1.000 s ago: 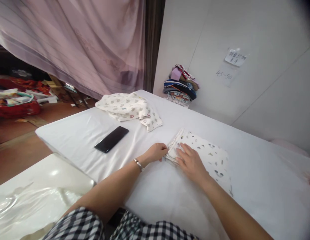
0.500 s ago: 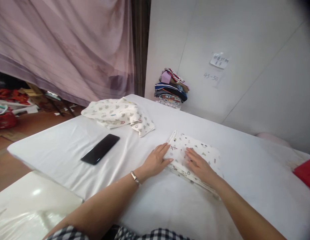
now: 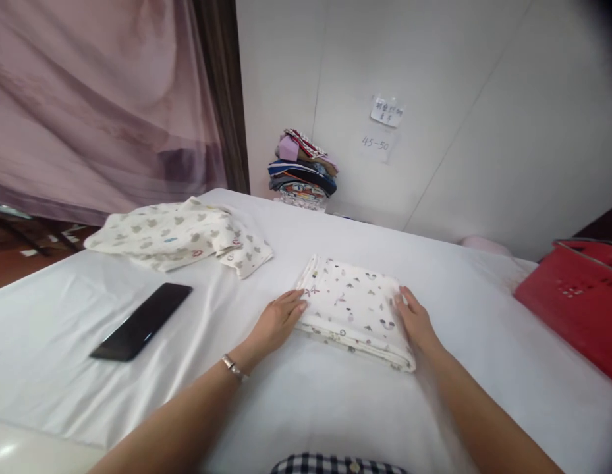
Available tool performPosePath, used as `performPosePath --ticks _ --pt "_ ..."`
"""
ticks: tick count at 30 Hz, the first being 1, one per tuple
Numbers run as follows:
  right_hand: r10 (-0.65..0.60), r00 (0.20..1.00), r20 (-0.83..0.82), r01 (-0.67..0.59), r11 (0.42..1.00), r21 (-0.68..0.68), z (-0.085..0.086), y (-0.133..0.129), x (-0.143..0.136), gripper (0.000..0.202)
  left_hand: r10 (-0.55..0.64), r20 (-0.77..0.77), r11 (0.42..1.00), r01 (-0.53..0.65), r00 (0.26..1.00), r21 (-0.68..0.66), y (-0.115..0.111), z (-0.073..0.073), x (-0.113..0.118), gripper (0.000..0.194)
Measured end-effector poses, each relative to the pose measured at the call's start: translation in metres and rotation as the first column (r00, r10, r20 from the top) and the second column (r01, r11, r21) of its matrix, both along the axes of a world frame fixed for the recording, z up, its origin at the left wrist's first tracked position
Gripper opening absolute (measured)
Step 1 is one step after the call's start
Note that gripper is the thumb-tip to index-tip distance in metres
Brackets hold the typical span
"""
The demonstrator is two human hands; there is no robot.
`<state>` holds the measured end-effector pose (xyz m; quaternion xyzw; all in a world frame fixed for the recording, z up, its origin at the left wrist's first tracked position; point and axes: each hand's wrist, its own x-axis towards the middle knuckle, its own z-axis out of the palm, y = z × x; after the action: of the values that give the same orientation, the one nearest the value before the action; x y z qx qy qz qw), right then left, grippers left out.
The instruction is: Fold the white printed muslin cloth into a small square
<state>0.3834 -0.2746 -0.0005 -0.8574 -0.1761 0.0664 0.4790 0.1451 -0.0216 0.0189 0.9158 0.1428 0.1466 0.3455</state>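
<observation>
A folded white cloth [image 3: 355,299] with small printed figures lies flat in several layers on the white-covered table [image 3: 306,415]. My left hand [image 3: 276,320] rests at its left edge, fingers stretched out and touching the cloth. At the opposite edge, my right hand [image 3: 418,321] touches the cloth with fingers extended; part of them is hidden against the side. To the left lies a crumpled white cloth [image 3: 177,234] with grey mouse-head-like prints.
A black phone [image 3: 142,321] lies on the table at the left. Folded fabrics [image 3: 303,171] are stacked by the wall behind the table. A red basket [image 3: 572,296] stands at the right. A pink curtain [image 3: 112,99] hangs at the back left.
My right hand has moved from the top of the folded cloth to its right edge. My left hand stays at the left edge. The view has turned right, showing more of the red basket.
</observation>
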Motion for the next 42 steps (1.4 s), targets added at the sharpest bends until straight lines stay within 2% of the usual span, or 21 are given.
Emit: performPosePath --ticks 1,3,5,8,12,15,18,21,23,27,31,35,37,39,42 --pt "-0.062 0.993 -0.100 0.069 0.996 0.060 0.002 -0.007 -0.001 0.057 0.030 0.010 0.999 -0.030 0.999 -0.040 0.001 0.000 0.001 0.042" --pt "-0.092 0.950 -0.300 0.152 0.971 0.183 0.005 -0.019 -0.005 0.063 0.102 0.010 0.988 -0.100 0.995 -0.118 0.002 -0.001 0.003 0.038" --pt "-0.040 0.888 -0.458 0.191 0.938 0.289 0.010 -0.029 -0.014 0.070 0.165 -0.011 0.971 -0.164 0.986 -0.176 0.004 -0.001 0.006 0.031" --pt "0.029 0.791 -0.612 0.228 0.914 0.337 0.016 -0.037 -0.028 0.075 0.249 -0.125 0.938 -0.272 0.960 -0.216 0.011 0.003 0.014 0.031" --pt "0.187 0.708 -0.681 0.131 0.913 0.386 0.019 -0.040 -0.039 0.053 0.266 -0.346 0.891 -0.366 0.900 -0.269 0.021 0.015 0.031 0.062" --pt "0.248 0.692 -0.678 0.069 0.912 0.404 0.020 -0.037 -0.038 0.044 0.271 -0.370 0.846 -0.404 0.888 -0.350 0.027 0.020 0.044 0.071" --pt "0.263 0.688 -0.676 0.034 0.919 0.393 0.024 -0.032 -0.035 0.046 0.244 -0.389 0.775 -0.419 0.889 -0.472 0.030 0.023 0.053 0.076" --pt "0.289 0.660 -0.694 -0.005 0.925 0.380 0.026 -0.027 -0.031 0.050 0.157 -0.402 0.652 -0.400 0.902 -0.644 0.032 0.022 0.057 0.077" --pt "0.289 0.660 -0.694 -0.013 0.927 0.375 0.027 -0.025 -0.029 0.052 0.095 -0.389 0.577 -0.369 0.916 -0.729 0.033 0.021 0.058 0.068" --pt "0.281 0.680 -0.677 0.002 0.923 0.385 0.025 -0.026 -0.030 0.059 -0.024 -0.352 0.471 -0.300 0.936 -0.830 0.032 0.019 0.057 0.042" --pt "0.294 0.712 -0.638 -0.046 0.925 0.376 0.027 -0.030 -0.028 0.061 -0.100 -0.376 0.348 -0.322 0.921 -0.880 0.028 0.021 0.056 0.036" --pt "0.309 0.724 -0.617 -0.094 0.930 0.355 0.038 -0.030 -0.013 0.064 -0.031 -0.260 0.319 -0.237 0.965 -0.918 0.015 0.031 0.051 0.034" --pt "0.317 0.741 -0.592 -0.127 0.932 0.340 0.049 -0.027 0.001 0.066 -0.003 -0.192 0.275 -0.184 0.981 -0.944 0.005 0.037 0.047 0.035" --pt "0.341 0.756 -0.559 -0.180 0.929 0.324 0.065 -0.021 0.018 0.067 0.056 -0.130 0.226 -0.140 0.990 -0.964 -0.006 0.043 0.043 0.037" --pt "0.403 0.774 -0.488 -0.274 0.908 0.316 0.097 -0.008 0.054 0.068 0.215 0.016 0.210 -0.030 0.977 -0.977 -0.027 0.051 0.039 0.042"
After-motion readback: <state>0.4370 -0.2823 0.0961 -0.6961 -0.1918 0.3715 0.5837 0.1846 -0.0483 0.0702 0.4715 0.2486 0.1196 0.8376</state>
